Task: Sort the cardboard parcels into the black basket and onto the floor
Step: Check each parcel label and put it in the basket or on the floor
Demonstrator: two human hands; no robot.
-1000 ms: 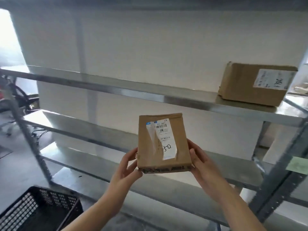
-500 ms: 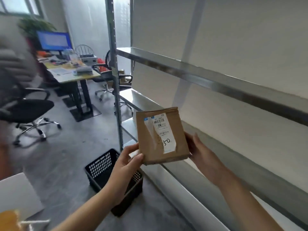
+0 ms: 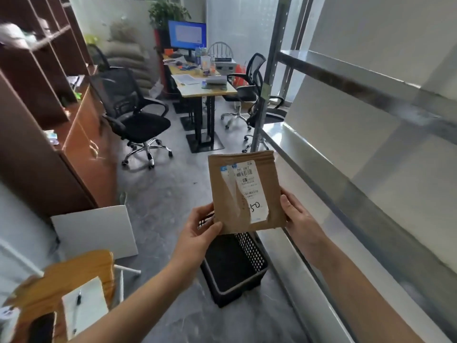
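"Looking down, what's around?"
"Grey floor, metal shelves on the right, one desk beyond. One black basket stands on the floor beside the shelves."
"And the parcel?"
"One cardboard parcel, upright above the basket. Two hands hold it: left hand pinches its lower corner, right hand grips its right edge."

Brown parcel with white label, black lattice-walled basket, grey, perhaps marbled, floor
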